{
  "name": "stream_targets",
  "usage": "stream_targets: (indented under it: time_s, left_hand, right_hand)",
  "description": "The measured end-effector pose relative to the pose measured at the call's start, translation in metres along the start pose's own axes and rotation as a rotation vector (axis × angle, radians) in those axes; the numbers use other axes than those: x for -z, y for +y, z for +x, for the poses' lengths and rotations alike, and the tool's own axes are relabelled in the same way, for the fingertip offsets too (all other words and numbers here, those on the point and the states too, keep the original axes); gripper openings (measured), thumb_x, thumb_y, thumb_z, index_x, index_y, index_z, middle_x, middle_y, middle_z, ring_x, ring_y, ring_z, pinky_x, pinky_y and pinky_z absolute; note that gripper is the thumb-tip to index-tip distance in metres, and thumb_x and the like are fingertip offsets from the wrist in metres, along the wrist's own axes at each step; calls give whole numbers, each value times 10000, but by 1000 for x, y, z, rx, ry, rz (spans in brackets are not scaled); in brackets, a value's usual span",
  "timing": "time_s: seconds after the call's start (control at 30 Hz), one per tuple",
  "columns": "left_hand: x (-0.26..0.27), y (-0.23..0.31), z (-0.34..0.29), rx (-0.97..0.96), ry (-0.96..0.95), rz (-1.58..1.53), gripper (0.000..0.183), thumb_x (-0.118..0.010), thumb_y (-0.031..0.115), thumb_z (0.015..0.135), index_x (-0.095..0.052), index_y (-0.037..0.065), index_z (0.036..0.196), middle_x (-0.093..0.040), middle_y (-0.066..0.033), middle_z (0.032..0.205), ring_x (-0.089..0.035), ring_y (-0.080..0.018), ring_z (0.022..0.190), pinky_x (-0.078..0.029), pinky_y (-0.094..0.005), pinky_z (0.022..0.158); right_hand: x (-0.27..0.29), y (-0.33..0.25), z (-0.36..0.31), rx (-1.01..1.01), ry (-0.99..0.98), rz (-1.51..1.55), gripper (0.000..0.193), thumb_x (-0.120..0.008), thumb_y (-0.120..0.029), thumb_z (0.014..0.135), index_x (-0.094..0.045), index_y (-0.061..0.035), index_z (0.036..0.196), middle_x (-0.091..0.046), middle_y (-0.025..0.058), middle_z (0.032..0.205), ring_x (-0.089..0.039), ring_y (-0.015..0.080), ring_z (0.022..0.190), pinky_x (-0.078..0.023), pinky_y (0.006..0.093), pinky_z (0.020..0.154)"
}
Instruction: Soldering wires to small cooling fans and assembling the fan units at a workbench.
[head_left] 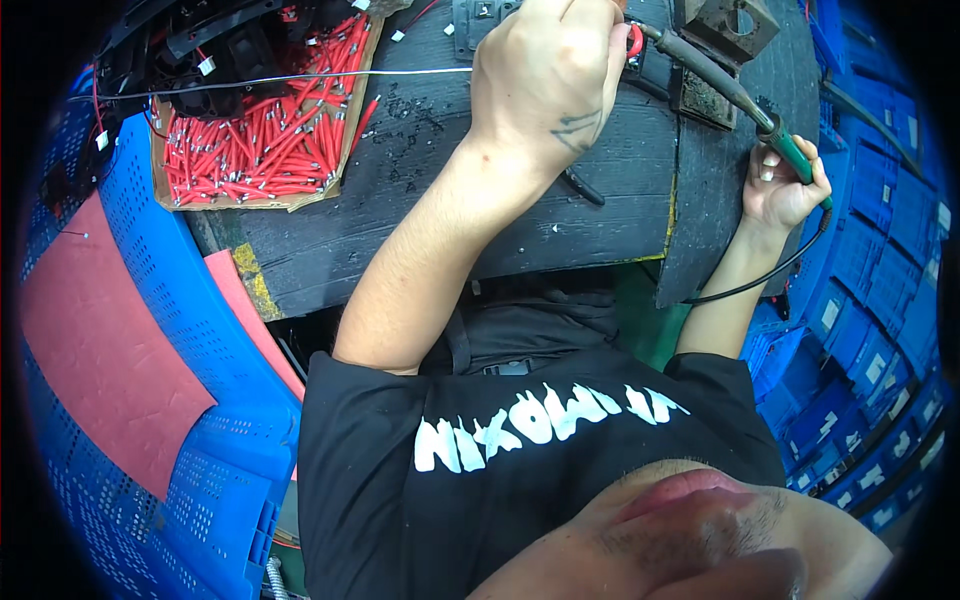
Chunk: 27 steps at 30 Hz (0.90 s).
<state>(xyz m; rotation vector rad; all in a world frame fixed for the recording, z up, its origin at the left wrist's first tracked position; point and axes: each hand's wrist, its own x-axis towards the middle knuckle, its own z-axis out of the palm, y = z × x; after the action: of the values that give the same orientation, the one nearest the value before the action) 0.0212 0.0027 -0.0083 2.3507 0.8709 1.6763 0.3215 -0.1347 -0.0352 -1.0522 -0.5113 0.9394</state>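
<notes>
My left hand (545, 75) is closed at the far edge of the view, its fingertips partly cut off. A thin silvery solder wire (400, 72) runs in from the left and meets this hand; its end is hidden behind the fingers. My right hand (783, 187) grips the green handle of a soldering iron (715, 75) from the right. The iron's tip points up and left, close to my left fingertips. Beside them shows a small red loop (635, 40), probably a wire, over a dark block whose details I cannot make out.
A cardboard tray (325, 200) of many red sleeved pieces (255, 150) stands left on the dark worktop (400, 170), with black parts behind it. A metal stand (735, 30) sits beyond the iron. Blue crates (170, 250) flank the left; blue bins (860, 270) line the right.
</notes>
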Motion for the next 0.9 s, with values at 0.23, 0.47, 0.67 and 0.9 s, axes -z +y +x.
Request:
stream_targets:
  time_s: [0.23,0.47,0.67,0.9]
  left_hand:
    - [1,10,2,47,-21,-4,143,-680,-43,839,-633,11,963,-641,-164,926,-664,-340,814,-544,-388,714]
    - [-2,4,-2,6,-43,108,151,-671,-25,859,-638,3,1004,-641,-172,945,-669,-345,773,-545,-392,687]
    - [-5,7,-2,32,-12,75,138,-665,-28,861,-638,-3,994,-641,-176,939,-666,-350,773,-547,-395,685]
    - [7,23,3,301,-124,-45,77,-663,15,878,-638,2,950,-641,-191,923,-664,-359,746,-544,-409,661]
  right_hand:
    - [2,-1,0,0,14,-6,460,-412,-406,930,-709,-61,993,-660,171,696,-552,215,485,-403,288,433]
    - [-2,1,1,4,12,-4,454,-417,-399,932,-713,-61,992,-662,173,697,-553,213,483,-396,284,421]
    - [-1,0,0,11,7,-15,457,-414,-394,936,-720,-57,982,-664,163,690,-555,213,485,-391,278,415]
    - [1,0,0,10,-1,11,463,-413,-396,935,-719,-51,977,-678,170,713,-554,216,488,-391,279,414]
